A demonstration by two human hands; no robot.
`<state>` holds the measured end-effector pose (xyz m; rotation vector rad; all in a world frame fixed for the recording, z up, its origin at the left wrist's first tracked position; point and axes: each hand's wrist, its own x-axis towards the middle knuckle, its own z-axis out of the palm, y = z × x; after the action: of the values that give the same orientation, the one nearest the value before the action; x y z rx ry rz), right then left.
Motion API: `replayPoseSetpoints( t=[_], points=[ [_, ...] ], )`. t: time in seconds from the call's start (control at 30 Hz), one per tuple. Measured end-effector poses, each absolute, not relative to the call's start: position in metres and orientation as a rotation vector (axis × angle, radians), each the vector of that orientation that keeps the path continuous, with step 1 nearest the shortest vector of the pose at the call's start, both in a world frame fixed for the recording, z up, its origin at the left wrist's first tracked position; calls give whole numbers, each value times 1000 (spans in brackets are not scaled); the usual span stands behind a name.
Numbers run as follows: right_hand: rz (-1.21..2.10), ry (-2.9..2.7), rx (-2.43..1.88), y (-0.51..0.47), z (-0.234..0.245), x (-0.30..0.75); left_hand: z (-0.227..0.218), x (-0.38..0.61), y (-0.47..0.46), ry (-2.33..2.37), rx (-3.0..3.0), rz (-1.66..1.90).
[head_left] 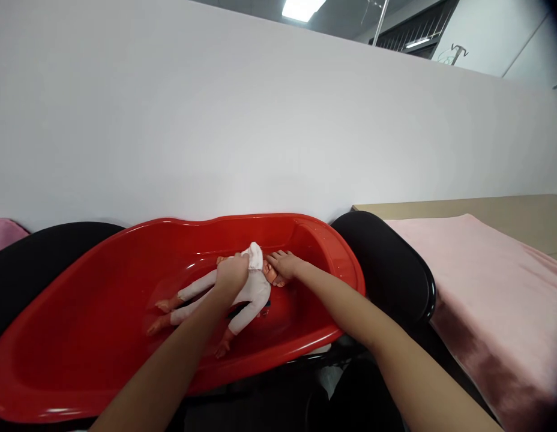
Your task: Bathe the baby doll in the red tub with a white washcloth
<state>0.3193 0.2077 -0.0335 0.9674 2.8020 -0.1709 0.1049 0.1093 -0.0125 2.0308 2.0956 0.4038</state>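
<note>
A baby doll (257, 288) with a white cloth body lies on its back in a red baby bathtub (93, 336). Its head is toward the right end and its bare feet point left. My left hand (232, 275) is closed on a white cloth (255, 256) over the doll's upper body; the fingertips are partly hidden. My right hand (285, 264) rests on the doll's head with its fingers stretched out, covering part of it. Something small and dark (237, 310) shows beneath the doll, too covered to name.
Black chairs (386, 258) stand at both ends of the tub. To the right, a pink cloth (490, 282) covers part of a beige table (521, 216). A white partition (260, 120) rises close behind the tub. More pink fabric (3, 233) shows at the far left.
</note>
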Motion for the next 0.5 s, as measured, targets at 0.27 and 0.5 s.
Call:
replayPoseSetpoints(
  t=[0.27, 0.5],
  points=[
    [-205, 2805, 979, 211, -38, 317, -53, 94, 111, 1667, 2232, 329],
    [-248, 2774, 1027, 216, -39, 317, -72, 61, 119, 1806, 2115, 319]
  ],
)
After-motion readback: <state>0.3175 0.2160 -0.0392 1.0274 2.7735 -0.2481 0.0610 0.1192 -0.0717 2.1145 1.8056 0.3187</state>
